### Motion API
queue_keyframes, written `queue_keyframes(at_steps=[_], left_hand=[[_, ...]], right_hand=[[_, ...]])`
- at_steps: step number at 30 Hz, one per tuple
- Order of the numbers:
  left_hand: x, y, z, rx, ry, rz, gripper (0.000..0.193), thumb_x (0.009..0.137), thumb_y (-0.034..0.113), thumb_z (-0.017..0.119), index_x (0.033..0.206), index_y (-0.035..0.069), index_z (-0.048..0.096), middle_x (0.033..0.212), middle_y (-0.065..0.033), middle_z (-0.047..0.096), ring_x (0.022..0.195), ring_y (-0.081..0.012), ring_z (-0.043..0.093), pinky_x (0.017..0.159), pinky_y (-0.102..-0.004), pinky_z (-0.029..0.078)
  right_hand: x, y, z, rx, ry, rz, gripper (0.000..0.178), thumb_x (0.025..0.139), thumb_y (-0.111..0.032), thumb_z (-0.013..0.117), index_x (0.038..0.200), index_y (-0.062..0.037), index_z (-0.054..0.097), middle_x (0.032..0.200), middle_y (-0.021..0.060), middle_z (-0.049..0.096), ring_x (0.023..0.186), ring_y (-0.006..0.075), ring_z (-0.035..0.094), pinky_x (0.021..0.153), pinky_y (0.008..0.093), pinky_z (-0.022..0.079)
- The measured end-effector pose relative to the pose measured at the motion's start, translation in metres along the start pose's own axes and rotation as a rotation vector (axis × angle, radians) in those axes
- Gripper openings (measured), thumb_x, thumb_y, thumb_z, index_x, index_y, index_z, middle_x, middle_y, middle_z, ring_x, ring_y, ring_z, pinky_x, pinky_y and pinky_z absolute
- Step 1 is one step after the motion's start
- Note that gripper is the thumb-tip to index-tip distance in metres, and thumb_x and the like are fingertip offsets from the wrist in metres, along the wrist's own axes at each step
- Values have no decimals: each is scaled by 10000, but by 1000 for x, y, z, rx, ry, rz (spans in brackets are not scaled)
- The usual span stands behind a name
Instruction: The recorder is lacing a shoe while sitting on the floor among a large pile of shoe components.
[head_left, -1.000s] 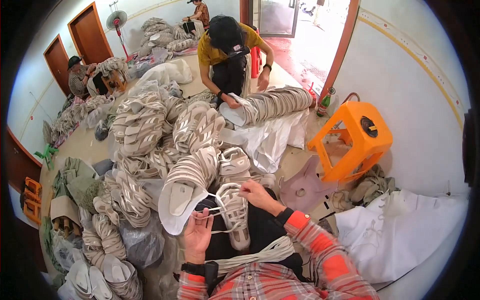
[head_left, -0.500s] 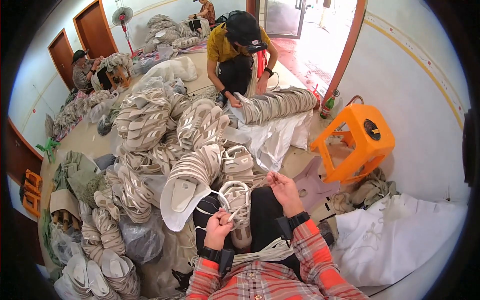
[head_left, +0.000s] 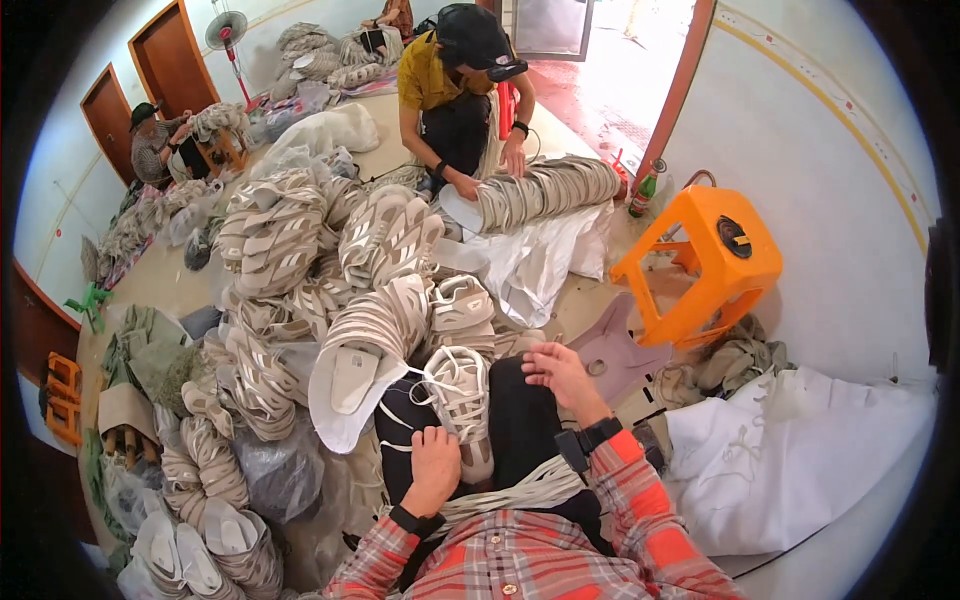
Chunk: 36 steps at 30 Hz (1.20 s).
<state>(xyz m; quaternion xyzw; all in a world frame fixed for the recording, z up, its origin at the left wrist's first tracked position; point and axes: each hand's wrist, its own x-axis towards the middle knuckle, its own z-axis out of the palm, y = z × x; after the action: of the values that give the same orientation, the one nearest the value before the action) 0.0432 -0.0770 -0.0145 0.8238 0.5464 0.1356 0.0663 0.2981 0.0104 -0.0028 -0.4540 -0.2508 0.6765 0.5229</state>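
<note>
One beige-and-white shoe upper [head_left: 462, 385] lies between our thighs [head_left: 522, 420], its opening away from us and its toe toward us, with pale laces [head_left: 462, 408] crossing its front. We have our left hand [head_left: 437, 468] just beside its left edge, fingers bent inward; we cannot tell whether they pinch anything. Our right hand [head_left: 562, 378] is apart from it, to its right, with the fingers loosely bent and slightly spread. Nearer to us, a bundle of pale cords [head_left: 520, 495] runs across our thighs. Just to the left we see a curved stack of nested uppers [head_left: 385, 322], a white sheet [head_left: 332, 425] at its near end, and beyond it a larger heap of uppers [head_left: 270, 235]. To our right stand an orange stool [head_left: 745, 255] and a green bottle [head_left: 645, 192]. Farther off, a co-worker in a yellow shirt [head_left: 428, 80] bends over a long row of uppers [head_left: 555, 195].
</note>
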Motion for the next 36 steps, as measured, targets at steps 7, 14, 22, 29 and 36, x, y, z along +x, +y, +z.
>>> queue_keyframes(at_steps=[7,14,22,29,36], left_hand=[[30,-63,-50,50,-231,-260,114,818,131,471,826,35,531,719,-116,625,610,-302,607,544,-403,456],[35,-89,-48,-554,-176,-214,181,773,211,556,726,64,650,693,-105,588,718,-275,554,641,-335,421],[13,-126,-75,-331,-203,-131,176,785,202,544,707,76,638,650,-113,591,670,-284,571,597,-344,428],[-40,-146,-176,-410,-339,62,226,804,251,559,746,35,597,607,-114,554,563,-263,535,518,-338,401],[-265,-286,-258,66,-497,-537,205,756,260,587,735,61,628,615,-132,584,626,-269,594,581,-355,452]], right_hand=[[-29,13,9,-342,-116,-4,166,853,-73,507,991,18,524,841,93,590,664,159,593,552,267,502],[-28,63,44,-972,-303,2,129,819,-65,548,890,29,496,689,108,582,630,161,606,501,288,495],[-9,78,43,-1355,-491,-503,190,724,-23,538,886,-1,441,820,197,547,799,395,546,684,427,449],[-11,72,84,-1043,-820,-40,243,874,-253,529,938,-23,570,644,74,566,449,150,540,403,269,447],[-1,51,81,-823,-762,352,260,882,-279,538,800,-39,596,571,20,544,402,71,503,357,198,408]])
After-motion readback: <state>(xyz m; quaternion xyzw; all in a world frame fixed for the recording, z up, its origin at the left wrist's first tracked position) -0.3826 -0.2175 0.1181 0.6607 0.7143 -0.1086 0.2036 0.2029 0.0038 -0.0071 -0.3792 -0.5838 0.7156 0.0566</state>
